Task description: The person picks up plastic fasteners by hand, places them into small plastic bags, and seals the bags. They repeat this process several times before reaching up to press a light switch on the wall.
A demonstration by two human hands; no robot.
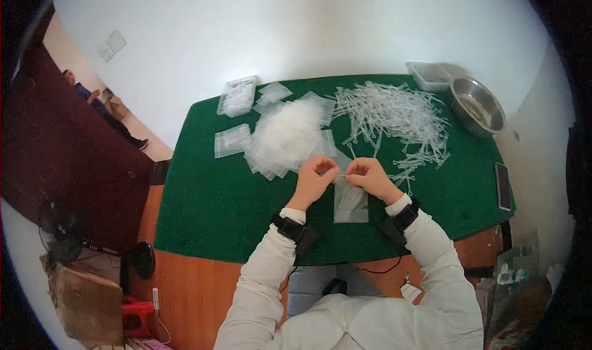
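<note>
A clear zip bag (351,209) with several thin clear plastic pieces inside lies near the front middle of the green table. At its upper edge my left hand (316,180) is closed in a pinch, thumb against fingers. My right hand (372,178) pinches the same edge from the right, its fingertips close to the left ones. Just beyond my left hand spreads a heap of flat empty zip bags (288,131). Past my right hand lies a big loose pile of clear plastic sticks with looped ends (394,115). The fingertips partly hide the bag's opening.
A filled zip bag (232,141) and a tray of white pieces (238,96) sit at the left. Far right are a metal bowl (477,106) and a clear plastic container (430,75); a phone (503,186) lies by the right edge. Another person (105,109) is in the background.
</note>
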